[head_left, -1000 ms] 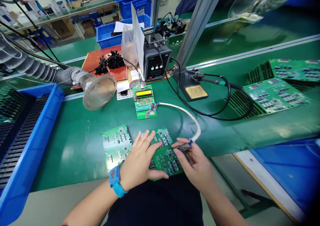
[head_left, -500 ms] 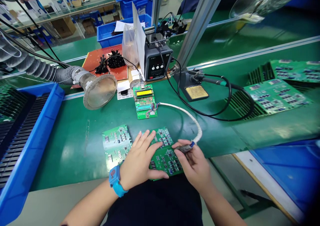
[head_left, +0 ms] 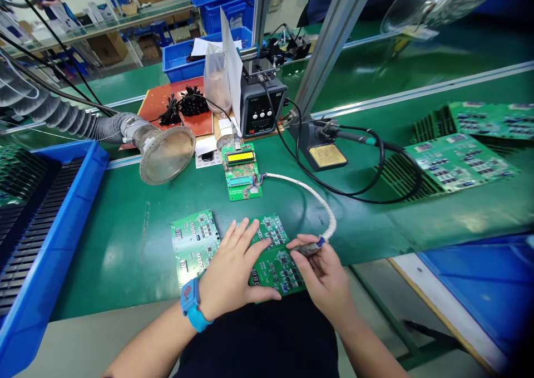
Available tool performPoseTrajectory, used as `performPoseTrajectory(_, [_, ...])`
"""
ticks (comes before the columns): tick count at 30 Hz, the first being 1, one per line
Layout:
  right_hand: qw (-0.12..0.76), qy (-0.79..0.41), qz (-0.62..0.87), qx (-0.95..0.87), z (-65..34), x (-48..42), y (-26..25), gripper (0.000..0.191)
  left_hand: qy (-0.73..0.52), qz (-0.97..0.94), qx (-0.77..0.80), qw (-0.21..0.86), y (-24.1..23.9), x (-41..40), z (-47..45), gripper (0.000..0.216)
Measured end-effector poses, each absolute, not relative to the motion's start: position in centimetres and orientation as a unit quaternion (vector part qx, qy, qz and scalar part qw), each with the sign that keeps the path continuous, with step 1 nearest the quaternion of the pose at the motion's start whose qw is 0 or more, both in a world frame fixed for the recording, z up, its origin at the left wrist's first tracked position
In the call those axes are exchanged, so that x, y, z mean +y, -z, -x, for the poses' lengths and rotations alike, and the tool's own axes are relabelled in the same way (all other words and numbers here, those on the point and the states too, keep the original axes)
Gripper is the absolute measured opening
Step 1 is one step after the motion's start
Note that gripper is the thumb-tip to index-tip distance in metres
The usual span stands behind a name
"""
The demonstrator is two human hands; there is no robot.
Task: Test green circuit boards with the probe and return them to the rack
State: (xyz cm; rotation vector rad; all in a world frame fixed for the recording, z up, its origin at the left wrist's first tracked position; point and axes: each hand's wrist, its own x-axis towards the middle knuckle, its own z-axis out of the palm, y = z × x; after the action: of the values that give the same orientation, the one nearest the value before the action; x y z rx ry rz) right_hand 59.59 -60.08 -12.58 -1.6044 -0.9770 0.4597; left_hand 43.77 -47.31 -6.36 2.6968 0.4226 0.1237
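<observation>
My left hand (head_left: 236, 269) lies with fingers spread over the left side of a green circuit board (head_left: 277, 266) at the bench's front edge. Pinched in my right hand (head_left: 327, 278) is a taped probe (head_left: 307, 249), its tip end at the board's right part; the exact contact point is hidden by my fingers. A white sleeved cable (head_left: 319, 197) runs from the probe to a small programmer board (head_left: 243, 172) with a lit yellow display and a blue-green socket. Left of my hand lies a second circuit board (head_left: 194, 241), partly covered by it.
A fume extraction hose (head_left: 167, 154) reaches in from the left above a blue tray (head_left: 75, 200). Behind stand a soldering station (head_left: 263, 108) and an iron holder with sponge (head_left: 328, 155); its black cable loops rightward. Stacked circuit boards (head_left: 463, 158) lie at right.
</observation>
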Motion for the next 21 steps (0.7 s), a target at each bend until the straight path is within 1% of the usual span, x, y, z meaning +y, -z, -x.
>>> performPoseTrajectory(7, [0.57, -0.186, 0.683, -0.416, -59.6, -60.1, 12.6, 0.022, -0.028, -0.961, 0.165, 0.219, 5.7, -47.5, -43.9, 0.111])
performPoseTrajectory(21, [0.561, -0.183, 0.689, -0.421, -59.6, -60.1, 12.6, 0.02, -0.006, -0.957, 0.176, 0.229, 5.2, -47.3, -44.5, 0.109])
